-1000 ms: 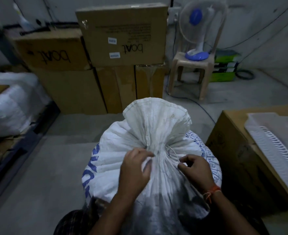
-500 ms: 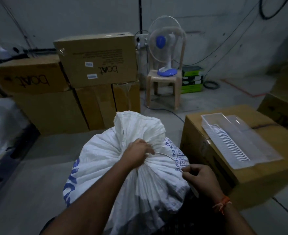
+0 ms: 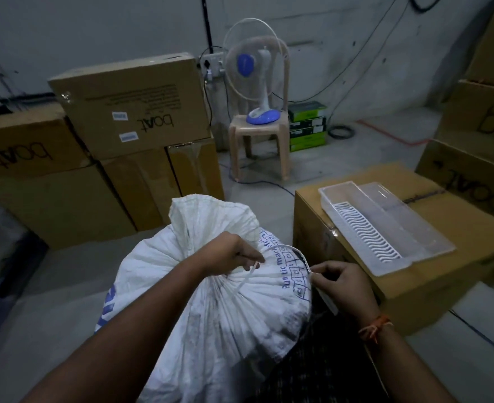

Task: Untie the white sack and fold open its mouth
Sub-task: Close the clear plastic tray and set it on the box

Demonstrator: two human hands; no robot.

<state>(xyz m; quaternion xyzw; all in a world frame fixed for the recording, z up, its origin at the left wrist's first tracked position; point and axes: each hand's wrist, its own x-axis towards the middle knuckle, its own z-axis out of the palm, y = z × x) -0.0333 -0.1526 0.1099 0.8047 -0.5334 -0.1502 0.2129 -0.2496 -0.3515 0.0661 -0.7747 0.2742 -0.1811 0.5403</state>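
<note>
A bulging white woven sack (image 3: 164,274) with blue print stands on the floor in front of me, its neck gathered and its ruffled mouth (image 3: 208,216) sticking up. My left hand (image 3: 228,253) clutches the bunched neck. A thin white tie (image 3: 280,249) arcs from that hand across the sack's right shoulder to my right hand (image 3: 344,283), which pinches its end just off the sack's right side. Another strand of the tie (image 3: 241,282) hangs down the sack's front below my left hand.
A cardboard box (image 3: 312,225) at my right carries a clear plastic tray (image 3: 385,225). More "boat" cartons (image 3: 129,106) are stacked behind and at the left. A plastic chair (image 3: 257,135) with a table fan (image 3: 254,80) stands at the back. Cables run across the grey floor.
The view has swung to the right. My right hand drew the tie out from the knot and away to the right, while my left hand shifted onto the sack's neck and kept hold.
</note>
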